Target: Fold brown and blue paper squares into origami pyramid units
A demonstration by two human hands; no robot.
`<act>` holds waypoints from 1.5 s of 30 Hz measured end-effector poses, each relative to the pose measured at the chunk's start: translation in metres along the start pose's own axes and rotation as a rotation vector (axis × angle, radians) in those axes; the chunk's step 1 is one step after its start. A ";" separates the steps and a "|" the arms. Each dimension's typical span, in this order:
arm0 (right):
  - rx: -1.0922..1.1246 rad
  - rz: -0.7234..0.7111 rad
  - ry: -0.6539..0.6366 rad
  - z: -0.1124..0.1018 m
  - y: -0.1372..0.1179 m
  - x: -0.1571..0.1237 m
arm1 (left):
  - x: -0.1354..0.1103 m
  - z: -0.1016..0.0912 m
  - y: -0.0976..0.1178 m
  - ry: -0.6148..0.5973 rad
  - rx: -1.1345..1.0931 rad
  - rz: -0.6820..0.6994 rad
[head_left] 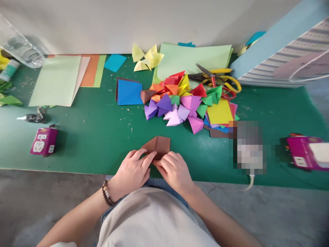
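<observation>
A partly folded sheet of brown paper (162, 143) lies at the front of the green table, with creases across it. My left hand (135, 168) presses its near left edge, fingers closed together on the paper. From the right, my right hand (174, 169) pinches the near edge, its fingertips almost touching those of the left. The near part of the sheet is hidden under my fingers. Beyond the hands sits a heap of folded paper pieces (177, 103) in purple, pink, orange, red, yellow and green. A stack of blue paper squares (130, 92) lies left of the heap.
Scissors (232, 84) and pliers rest behind the heap. Yellow paper squares (219, 111) top a stack at right. A blurred-out object (249, 147) with a cable lies near the front edge. Purple boxes (44, 141) stand at both sides; a plastic bottle (22, 44) lies far left.
</observation>
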State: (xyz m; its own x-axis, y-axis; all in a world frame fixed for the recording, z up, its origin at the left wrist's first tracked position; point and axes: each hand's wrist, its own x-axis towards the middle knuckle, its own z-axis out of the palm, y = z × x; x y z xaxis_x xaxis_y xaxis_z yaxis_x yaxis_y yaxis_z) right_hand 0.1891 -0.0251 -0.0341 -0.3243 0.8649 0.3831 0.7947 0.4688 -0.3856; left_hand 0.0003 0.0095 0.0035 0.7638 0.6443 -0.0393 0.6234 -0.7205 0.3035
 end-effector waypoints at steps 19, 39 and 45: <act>0.203 0.141 0.065 -0.001 -0.003 -0.011 | -0.002 0.001 -0.001 0.019 -0.038 -0.003; 0.216 0.435 0.084 -0.006 -0.011 -0.020 | -0.004 0.001 -0.005 0.008 0.021 0.060; 0.179 0.460 0.124 -0.006 -0.007 -0.016 | -0.003 -0.002 -0.002 -0.008 0.040 0.056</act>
State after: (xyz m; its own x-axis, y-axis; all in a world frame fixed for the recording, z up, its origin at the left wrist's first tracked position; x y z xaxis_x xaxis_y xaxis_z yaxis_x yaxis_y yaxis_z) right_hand 0.1916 -0.0434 -0.0319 0.1109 0.9663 0.2323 0.7372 0.0768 -0.6713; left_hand -0.0036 0.0100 0.0052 0.7989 0.6006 -0.0313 0.5857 -0.7652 0.2671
